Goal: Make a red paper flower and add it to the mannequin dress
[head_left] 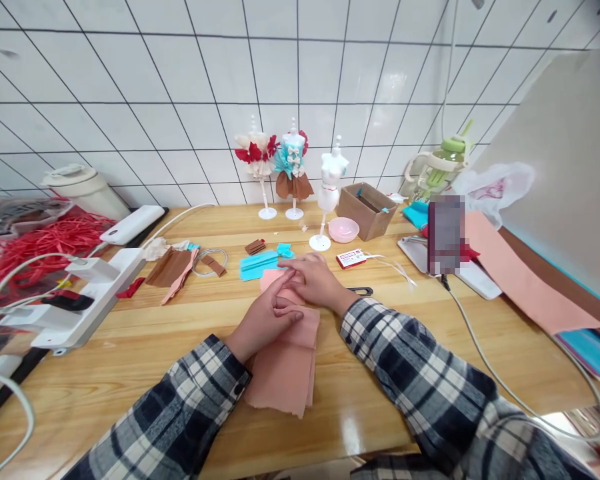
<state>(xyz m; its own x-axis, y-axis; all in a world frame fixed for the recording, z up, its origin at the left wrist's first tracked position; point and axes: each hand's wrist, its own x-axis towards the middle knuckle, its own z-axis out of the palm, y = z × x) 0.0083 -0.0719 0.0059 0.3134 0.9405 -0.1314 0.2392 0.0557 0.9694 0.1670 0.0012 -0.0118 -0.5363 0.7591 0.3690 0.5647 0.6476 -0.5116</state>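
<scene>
A folded sheet of pink crepe paper [285, 373] lies on the table in front of me, its near end loose and uneven. My left hand [270, 315] is closed on its upper part, thumb across the paper. My right hand [316, 280] crosses the far end from the right, with bent fingers pressed onto the paper beside the left fingertips. The two hands touch, and some fingertips are hidden. Just right of my right wrist shows the black handle of a tool [364, 291], its rest covered. Blue crepe paper strips [260, 265] lie beyond the hands.
Three small dress forms [322, 200] stand at the back, two dressed in crepe paper. Near them are a pink bowl [344, 229] and a cardboard box [367, 210]. A white power strip [93, 303] with cables lies left. A phone [445, 233] stands right, its cable trailing along the table.
</scene>
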